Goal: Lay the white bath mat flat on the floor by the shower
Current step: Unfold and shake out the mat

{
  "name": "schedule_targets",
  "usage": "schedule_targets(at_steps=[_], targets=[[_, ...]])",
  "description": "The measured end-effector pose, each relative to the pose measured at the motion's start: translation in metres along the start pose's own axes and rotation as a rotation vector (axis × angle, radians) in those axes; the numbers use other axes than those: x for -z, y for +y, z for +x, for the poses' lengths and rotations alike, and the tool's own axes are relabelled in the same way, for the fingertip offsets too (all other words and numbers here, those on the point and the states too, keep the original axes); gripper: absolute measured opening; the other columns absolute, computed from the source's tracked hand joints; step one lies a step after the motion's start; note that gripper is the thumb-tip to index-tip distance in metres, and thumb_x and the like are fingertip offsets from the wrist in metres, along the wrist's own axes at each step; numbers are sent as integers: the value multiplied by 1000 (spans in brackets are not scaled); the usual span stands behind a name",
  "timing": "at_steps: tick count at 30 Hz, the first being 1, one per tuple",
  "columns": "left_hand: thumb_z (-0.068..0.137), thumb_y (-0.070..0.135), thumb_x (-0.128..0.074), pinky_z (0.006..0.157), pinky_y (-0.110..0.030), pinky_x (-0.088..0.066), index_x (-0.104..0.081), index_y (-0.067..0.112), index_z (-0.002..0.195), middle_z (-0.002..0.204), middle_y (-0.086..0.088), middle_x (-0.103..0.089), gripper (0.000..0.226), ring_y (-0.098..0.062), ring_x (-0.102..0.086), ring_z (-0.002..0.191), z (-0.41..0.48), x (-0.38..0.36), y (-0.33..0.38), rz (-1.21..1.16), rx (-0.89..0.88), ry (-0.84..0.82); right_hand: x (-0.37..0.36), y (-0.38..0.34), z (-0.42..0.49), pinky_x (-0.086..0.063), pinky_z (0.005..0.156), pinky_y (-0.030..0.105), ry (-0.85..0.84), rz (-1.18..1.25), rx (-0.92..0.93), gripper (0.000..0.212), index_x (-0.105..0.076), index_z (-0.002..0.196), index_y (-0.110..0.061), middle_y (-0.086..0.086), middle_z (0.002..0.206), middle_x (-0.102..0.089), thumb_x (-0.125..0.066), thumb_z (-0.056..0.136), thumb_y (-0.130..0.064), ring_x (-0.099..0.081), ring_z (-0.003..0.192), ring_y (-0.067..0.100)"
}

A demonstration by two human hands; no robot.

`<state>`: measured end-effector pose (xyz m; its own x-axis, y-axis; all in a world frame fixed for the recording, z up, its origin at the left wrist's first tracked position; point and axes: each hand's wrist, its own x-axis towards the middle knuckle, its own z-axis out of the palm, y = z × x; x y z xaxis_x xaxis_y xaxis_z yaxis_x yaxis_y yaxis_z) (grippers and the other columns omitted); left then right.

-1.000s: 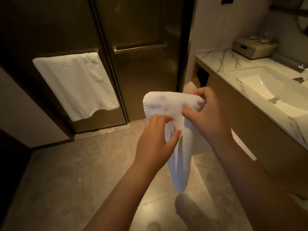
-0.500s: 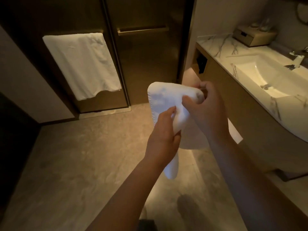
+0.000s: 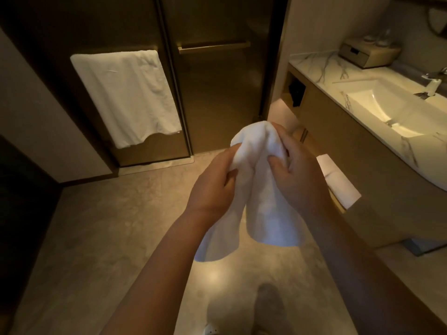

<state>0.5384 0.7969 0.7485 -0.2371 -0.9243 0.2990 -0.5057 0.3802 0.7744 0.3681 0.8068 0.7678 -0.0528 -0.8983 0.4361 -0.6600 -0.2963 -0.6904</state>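
Two hands grip one bath mat.

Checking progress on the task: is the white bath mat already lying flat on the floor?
No, the bath mat hangs bunched in the air, gripped by the left hand and right hand above the floor.

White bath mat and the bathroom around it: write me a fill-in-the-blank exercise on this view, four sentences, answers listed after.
1. The white terry bath mat is held by ____ hands.
2. The mat hangs bunched in the air above the beige tiled floor, not yet laid ____.
3. A white towel hangs on the bar of the dark glass shower ____.
4. The white rectangular sink lies on the person's ____ side.

Missing words: both; flat; door; right
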Motion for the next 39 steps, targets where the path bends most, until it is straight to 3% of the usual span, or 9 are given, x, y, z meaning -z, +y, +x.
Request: schedule_targets(at_steps=[3,7,10,14,16,19,27,35,39], targets=[[91,10,-47,82,-26,-48,-48,26,126,121,9,-53,38,-3,-51,103,-4,27,-10,61,-28,71,-16,-8,-4,-33,85,8,55,-78,-10,44,-45,138,-21,-2,126,-60,-49,95,-13,-51,109,3],[95,19,-48,74,-22,-48,-51,25,118,109,9,-58,24,-2,-54,90,-9,54,-22,181,-43,95,-31,-12,-9,-44,77,20,36,-204,11,42,-50,132,-20,-2,113,-63,-52,91,-11,-57,96,11],[95,19,-50,73,-11,-41,-54,20,119,111,4,-60,25,-4,-54,90,-10,65,-26,195,-94,59,-42,-14,-15,-42,75,18,37,-198,28,41,-48,131,-21,-2,116,-61,-55,91,-25,-56,97,9],[94,21,-52,77,-27,-46,-55,26,117,114,9,-60,24,-11,-56,97,-12,68,-27,225,-147,-1,-62,-16,-22,-41,73,21,37,-228,93,41,-54,122,-17,2,109,-59,-42,91,-42,-56,90,14],[94,23,-52,77,-29,-45,-56,26,117,115,8,-60,24,-13,-57,98,-14,68,-30,232,-142,-33,-72,-14,-25,-47,72,27,68,-247,147,34,-60,107,-15,6,99,-63,-37,97,-38,-61,84,18],[94,26,-53,76,-29,-44,-57,27,118,117,7,-61,25,-15,-57,100,-14,73,-36,311,-172,-54,-74,-16,-29,-52,72,30,62,-219,128,26,-61,107,-17,3,101,-64,-44,94,-31,-58,87,13],[84,32,-62,68,-31,-41,-56,30,112,102,4,-66,28,-20,-59,92,-24,92,-69,521,28,-163,-67,-29,-23,-35,71,13,115,-297,93,18,-62,109,-11,7,102,-63,-53,94,-13,-51,87,10],[88,25,-58,67,-34,-46,-62,23,101,91,7,-60,14,-15,-55,84,-20,101,-63,355,-57,19,-48,-18,-24,-30,73,4,90,-262,18,21,-62,112,-13,4,107,-63,-52,93,-13,-49,91,6],[91,22,-54,71,-28,-41,-62,21,108,102,4,-64,19,-14,-55,92,-15,98,-42,318,-164,52,-52,-11,-33,-41,77,17,-30,-252,-8,28,-61,115,-17,1,110,-63,-58,88,-13,-55,97,14]])
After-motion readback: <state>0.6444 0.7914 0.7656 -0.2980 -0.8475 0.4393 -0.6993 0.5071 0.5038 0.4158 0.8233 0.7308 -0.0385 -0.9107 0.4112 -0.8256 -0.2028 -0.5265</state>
